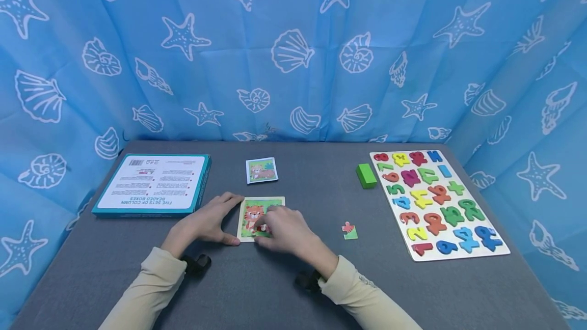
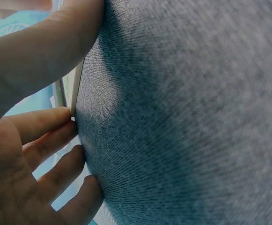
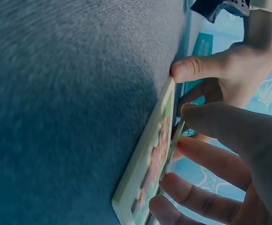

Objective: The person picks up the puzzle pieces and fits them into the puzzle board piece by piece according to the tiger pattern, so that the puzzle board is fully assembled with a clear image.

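A small jigsaw board (image 1: 270, 201) with a pale rim and an orange tiger picture lies on the grey table. My left hand (image 1: 206, 221) holds its left side, thumb by the near corner and index fingertip by the far one. Above the board, my right hand (image 1: 286, 230) pinches a thin puzzle piece (image 3: 175, 141) between thumb and fingers. That piece is tilted, seen edge-on in the right wrist view, and its picture is mostly hidden. Another puzzle piece (image 1: 349, 231), red and green, lies apart to the right.
A picture card (image 1: 262, 170) lies behind the board. A teal-edged flat box (image 1: 153, 185) is at the left. On the right are a green block (image 1: 366, 175) and a white board of colourful numbers (image 1: 440, 202). A blue shell-patterned curtain (image 1: 293, 80) hangs behind the table.
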{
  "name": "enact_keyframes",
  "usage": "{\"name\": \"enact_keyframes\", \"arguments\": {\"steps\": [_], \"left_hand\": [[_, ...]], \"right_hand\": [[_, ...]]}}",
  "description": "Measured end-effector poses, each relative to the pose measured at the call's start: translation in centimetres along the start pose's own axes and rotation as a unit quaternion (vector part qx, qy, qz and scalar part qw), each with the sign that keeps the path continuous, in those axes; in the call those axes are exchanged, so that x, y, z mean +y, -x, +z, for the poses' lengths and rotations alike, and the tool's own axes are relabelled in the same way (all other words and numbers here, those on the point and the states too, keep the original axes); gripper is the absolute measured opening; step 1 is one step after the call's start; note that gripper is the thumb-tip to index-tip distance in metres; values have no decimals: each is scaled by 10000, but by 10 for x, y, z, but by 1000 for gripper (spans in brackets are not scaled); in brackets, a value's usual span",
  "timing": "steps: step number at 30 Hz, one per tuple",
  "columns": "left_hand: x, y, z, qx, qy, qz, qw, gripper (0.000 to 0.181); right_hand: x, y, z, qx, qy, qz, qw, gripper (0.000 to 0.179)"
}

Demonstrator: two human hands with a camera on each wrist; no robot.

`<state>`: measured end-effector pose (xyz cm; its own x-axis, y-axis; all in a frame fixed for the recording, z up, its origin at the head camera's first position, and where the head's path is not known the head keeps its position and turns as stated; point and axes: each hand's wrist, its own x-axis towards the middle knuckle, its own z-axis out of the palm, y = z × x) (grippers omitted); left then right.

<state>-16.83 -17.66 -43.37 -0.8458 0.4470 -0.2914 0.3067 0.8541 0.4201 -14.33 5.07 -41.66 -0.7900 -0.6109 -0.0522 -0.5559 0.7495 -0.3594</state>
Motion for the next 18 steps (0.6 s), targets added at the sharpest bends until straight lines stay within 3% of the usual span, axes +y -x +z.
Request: {"name": "enact_keyframes", "arguments": {"steps": [18], "left_hand": [[-2,0,1,-12,45,21,10000,103]], "right_hand": [[-3,-6,12,92,384,184,9991,28]]}}
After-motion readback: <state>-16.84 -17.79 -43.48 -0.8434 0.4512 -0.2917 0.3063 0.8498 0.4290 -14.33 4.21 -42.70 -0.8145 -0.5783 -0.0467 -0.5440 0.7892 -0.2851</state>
